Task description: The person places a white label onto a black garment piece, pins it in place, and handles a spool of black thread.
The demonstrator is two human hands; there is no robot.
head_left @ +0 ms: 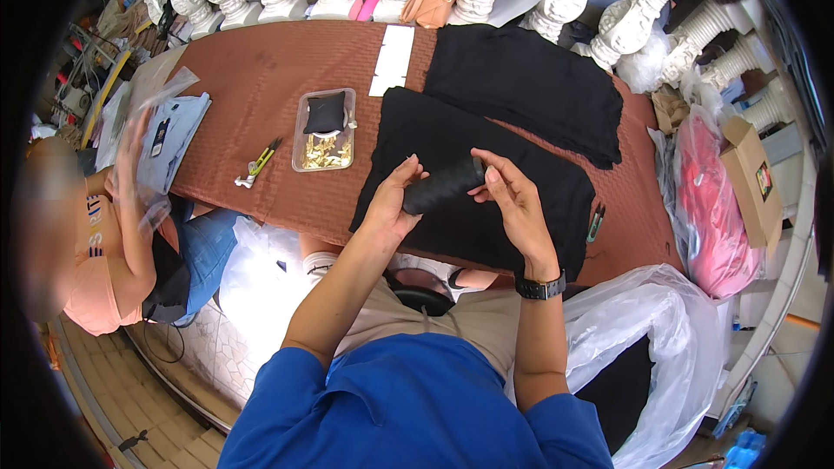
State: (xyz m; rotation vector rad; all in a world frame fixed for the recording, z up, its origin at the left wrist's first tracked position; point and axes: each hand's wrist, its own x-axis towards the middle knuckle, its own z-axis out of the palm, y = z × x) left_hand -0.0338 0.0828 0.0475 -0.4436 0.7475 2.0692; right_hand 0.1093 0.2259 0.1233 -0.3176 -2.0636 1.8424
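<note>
A spool of black thread (445, 189) is held level in front of me, above a folded black garment (486, 143) on the table. My left hand (393, 200) is wrapped round the spool's left end. At its other end, the fingertips of my right hand (514, 195) close on the rim; whether they also pinch a loose thread end is too fine to see. Small green-and-black thread snips (595, 221) lie to the right of the garment. Left of it stands a clear plastic box (353, 122) with a black pincushion (326, 113) and gold-coloured safety pins (328, 154).
Behind lies a second black garment (530, 82) beside white card strips (392, 61). A yellow-and-black hand tool (259, 162) rests left of the box. A co-worker (113, 260) at the left handles a clear bag by blue folded clothes (174, 139). Plastic sheeting (669, 321) bulges at my right.
</note>
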